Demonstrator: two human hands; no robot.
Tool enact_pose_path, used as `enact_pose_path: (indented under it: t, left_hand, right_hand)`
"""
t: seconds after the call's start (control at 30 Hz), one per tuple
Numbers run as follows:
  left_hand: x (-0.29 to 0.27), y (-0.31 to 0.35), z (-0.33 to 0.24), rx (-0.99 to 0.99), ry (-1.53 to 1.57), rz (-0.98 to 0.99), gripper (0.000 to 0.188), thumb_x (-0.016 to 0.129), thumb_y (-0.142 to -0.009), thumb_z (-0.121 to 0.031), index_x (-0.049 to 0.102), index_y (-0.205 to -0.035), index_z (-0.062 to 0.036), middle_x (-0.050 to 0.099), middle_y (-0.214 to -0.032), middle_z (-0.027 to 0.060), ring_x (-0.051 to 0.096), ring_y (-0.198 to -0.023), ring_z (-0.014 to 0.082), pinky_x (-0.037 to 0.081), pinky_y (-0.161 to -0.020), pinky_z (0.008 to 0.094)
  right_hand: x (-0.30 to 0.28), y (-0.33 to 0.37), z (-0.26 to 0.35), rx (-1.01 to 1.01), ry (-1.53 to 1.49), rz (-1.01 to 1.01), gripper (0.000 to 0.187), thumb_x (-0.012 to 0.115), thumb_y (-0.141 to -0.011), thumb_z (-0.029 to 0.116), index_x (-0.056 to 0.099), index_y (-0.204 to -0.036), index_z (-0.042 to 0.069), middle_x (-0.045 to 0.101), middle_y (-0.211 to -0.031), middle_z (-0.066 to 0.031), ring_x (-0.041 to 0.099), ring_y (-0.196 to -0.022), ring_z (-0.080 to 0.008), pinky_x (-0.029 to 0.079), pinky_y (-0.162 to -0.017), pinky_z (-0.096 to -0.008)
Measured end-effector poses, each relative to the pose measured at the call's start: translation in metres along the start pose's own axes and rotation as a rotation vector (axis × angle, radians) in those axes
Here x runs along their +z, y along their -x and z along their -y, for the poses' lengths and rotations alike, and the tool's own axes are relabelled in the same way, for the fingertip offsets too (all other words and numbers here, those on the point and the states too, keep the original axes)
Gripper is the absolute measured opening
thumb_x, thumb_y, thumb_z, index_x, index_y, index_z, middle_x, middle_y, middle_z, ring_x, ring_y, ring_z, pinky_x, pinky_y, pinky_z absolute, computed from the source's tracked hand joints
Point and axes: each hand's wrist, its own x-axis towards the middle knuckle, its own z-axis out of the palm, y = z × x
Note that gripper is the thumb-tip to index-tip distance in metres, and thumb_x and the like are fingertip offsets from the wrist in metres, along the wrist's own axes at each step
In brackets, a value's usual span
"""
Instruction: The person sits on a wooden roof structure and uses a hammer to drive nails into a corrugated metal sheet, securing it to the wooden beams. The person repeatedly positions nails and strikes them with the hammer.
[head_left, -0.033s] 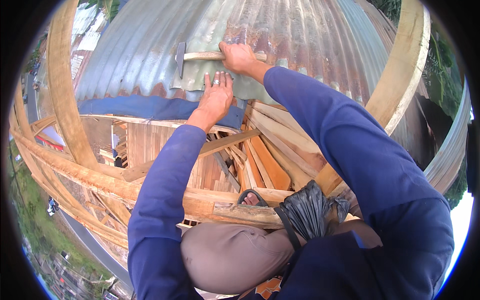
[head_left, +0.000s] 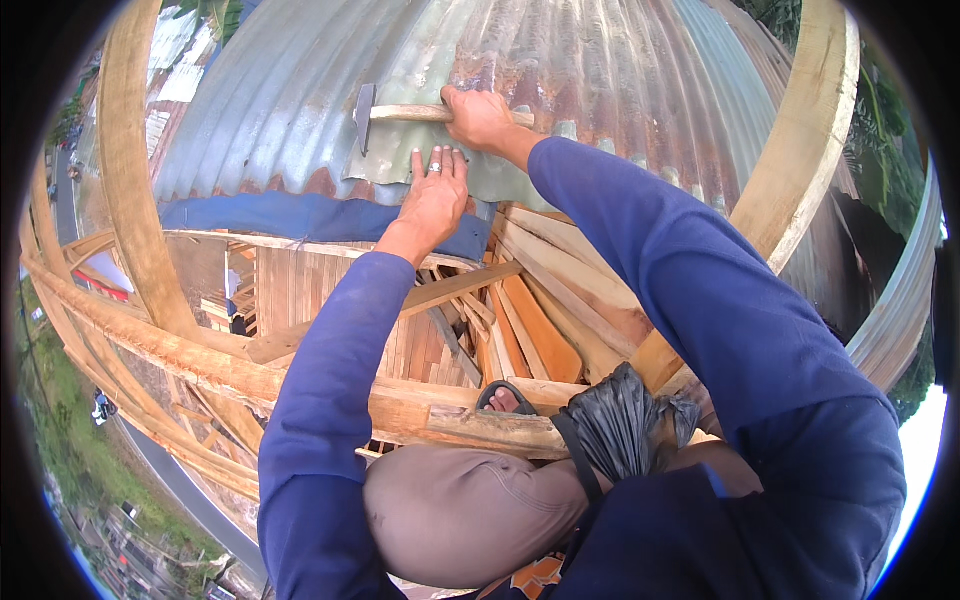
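Observation:
My right hand is wrapped round the wooden handle of a hammer. Its dark metal head points left and lies over the corrugated metal roofing. Below the handle, my left hand rests with fingers stretched out on the lower edge of a pale greenish corrugated sheet. A ring sits on one of its fingers. Under the sheets' rusty edge runs a strip of blue material. No nail can be made out near the hammer head.
Wooden beams run beneath me, with a sandalled foot beside one. Upright timbers stand left and right. Loose planks lie below the roof edge. A black plastic bag hangs at my waist. A road shows far below.

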Motion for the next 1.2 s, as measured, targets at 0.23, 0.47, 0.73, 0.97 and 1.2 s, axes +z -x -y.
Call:
enact_pose_path:
  t: [0.23, 0.47, 0.73, 0.97, 1.2]
  left_hand:
    - [-0.002, -0.004, -0.004, -0.003, -0.011, 0.004, 0.065, 0.054, -0.089, -0.019, 0.03, -0.14, 0.0125, 0.038, -0.145, 0.0281, 0.034, -0.139, 0.0383, 0.02, -0.112, 0.061]
    - [0.002, 0.007, 0.006, -0.015, 0.025, -0.001, 0.06, 0.048, -0.088, -0.011, 0.03, -0.141, 0.0107, 0.039, -0.145, 0.0273, 0.034, -0.14, 0.0363, 0.018, -0.114, 0.0577]
    - [0.004, 0.003, 0.0, -0.04, 0.117, -0.042, 0.067, 0.056, -0.086, -0.014, 0.028, -0.142, 0.0101, 0.035, -0.147, 0.0263, 0.028, -0.142, 0.0357, 0.017, -0.116, 0.0547]
    - [-0.001, 0.006, -0.002, -0.028, 0.062, -0.021, 0.068, 0.055, -0.088, -0.018, 0.026, -0.142, 0.0111, 0.036, -0.146, 0.0274, 0.029, -0.141, 0.0374, 0.017, -0.116, 0.0553]
    - [0.007, 0.008, 0.005, -0.039, 0.013, 0.0, 0.066, 0.053, -0.091, -0.02, 0.027, -0.142, 0.0119, 0.035, -0.146, 0.0277, 0.029, -0.141, 0.0379, 0.017, -0.116, 0.0552]
  right_hand:
    - [-0.03, 0.014, -0.002, 0.064, -0.111, -0.134, 0.036, 0.067, -0.076, 0.025, 0.059, -0.104, 0.003, 0.068, -0.089, -0.0224, 0.065, -0.089, -0.0411, 0.05, -0.078, -0.0479]
    - [-0.092, 0.104, 0.032, 0.293, -0.746, -0.11, 0.034, 0.057, -0.092, 0.027, 0.052, -0.106, -0.003, 0.057, -0.074, -0.0111, 0.059, -0.059, -0.0211, 0.051, -0.053, -0.0381]
    - [-0.079, 0.157, 0.029, 0.559, -0.901, 0.056, 0.031, 0.049, -0.098, 0.025, 0.047, -0.101, -0.006, 0.053, -0.063, -0.0079, 0.057, -0.047, -0.0184, 0.047, -0.039, -0.0338]
    - [-0.126, 0.142, 0.056, 0.459, -0.942, -0.28, 0.031, 0.049, -0.099, 0.028, 0.046, -0.098, -0.003, 0.051, -0.064, -0.0062, 0.055, -0.047, -0.0154, 0.045, -0.038, -0.0326]
    - [-0.087, 0.135, 0.034, 0.652, -0.881, 0.117, 0.031, 0.047, -0.099, 0.026, 0.046, -0.107, -0.004, 0.051, -0.07, -0.0059, 0.053, -0.049, -0.0147, 0.045, -0.038, -0.0322]
